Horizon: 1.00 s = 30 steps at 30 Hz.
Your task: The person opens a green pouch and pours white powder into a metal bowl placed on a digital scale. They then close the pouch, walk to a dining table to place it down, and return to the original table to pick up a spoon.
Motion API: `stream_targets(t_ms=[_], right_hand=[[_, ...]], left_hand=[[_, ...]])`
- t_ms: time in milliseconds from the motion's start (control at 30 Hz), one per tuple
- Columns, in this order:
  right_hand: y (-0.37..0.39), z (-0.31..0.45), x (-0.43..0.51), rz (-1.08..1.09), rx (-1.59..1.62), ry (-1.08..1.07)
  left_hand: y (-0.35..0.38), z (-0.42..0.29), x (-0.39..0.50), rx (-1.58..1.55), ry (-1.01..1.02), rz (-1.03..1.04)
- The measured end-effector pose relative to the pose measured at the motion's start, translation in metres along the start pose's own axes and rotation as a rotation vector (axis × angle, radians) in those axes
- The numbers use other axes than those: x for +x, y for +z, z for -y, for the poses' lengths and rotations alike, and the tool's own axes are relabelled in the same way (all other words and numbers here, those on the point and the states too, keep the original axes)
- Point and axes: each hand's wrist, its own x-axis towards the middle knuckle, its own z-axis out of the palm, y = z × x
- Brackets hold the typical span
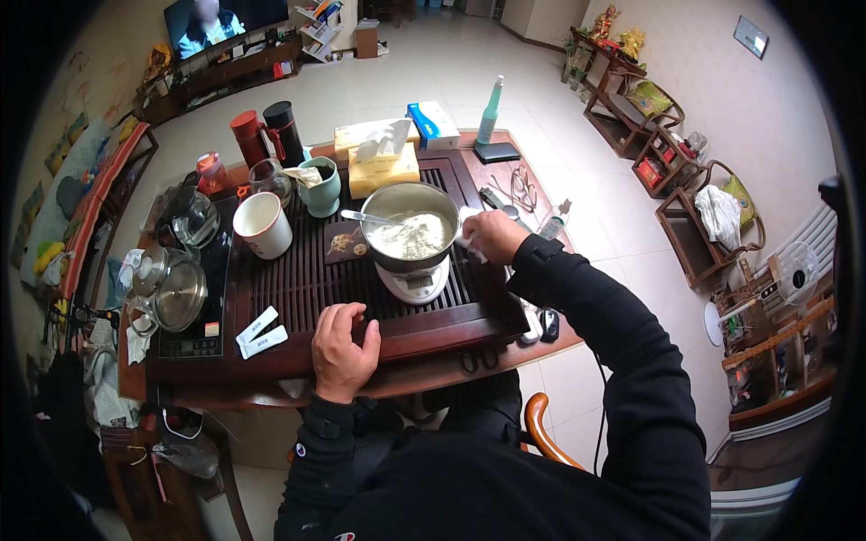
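Note:
A metal bowl (411,253) holds white powder (423,233) with a clear plastic spoon (369,217) lying in it. Under the bowl is a white digital kitchen scale (413,287), set on a slatted dark wood tea tray (304,284). To the right of the bowl, close to its rim, my right hand (495,236) grips a crumpled white thing (470,237), perhaps a tissue or a bag. My left hand (346,351) rests at the tray's front edge, fingers loosely curled and thumb apart, with nothing in it. Two white paper sachets (260,333) lie left of it.
Left of the bowl stand a white mug (262,226), a green cup (319,187) and a glass teapot (180,296). Tissue packs (383,170) and two flasks (249,138) are behind. Eyeglasses (522,189), a wristwatch (511,213) and a green bottle (489,115) stand or lie at the right.

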Motion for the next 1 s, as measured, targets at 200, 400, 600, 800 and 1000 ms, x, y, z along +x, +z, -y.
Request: stream_targets(t_ms=[200, 400, 600, 800, 1000], right_hand=[[-0.012, 0.003, 0.005, -0.379, 0.117, 0.136], [-0.003, 0.016, -0.006, 0.029, -0.006, 0.002], [-0.015, 0.018, -0.005, -0.320, 0.086, 0.227], [-0.010, 0.032, -0.026, 0.148, 0.255, 0.054], [-0.013, 0.033, -0.028, -0.123, -0.070, 0.084]], left_hand=[[-0.001, 0.000, 0.000, -0.010, -0.003, 0.001], [-0.001, 0.001, 0.000, -0.018, 0.012, -0.009], [-0.001, 0.001, 0.000, -0.026, 0.001, -0.001], [-0.002, 0.000, 0.001, -0.034, 0.005, -0.023], [-0.001, 0.000, 0.001, -0.038, 0.013, -0.026]])
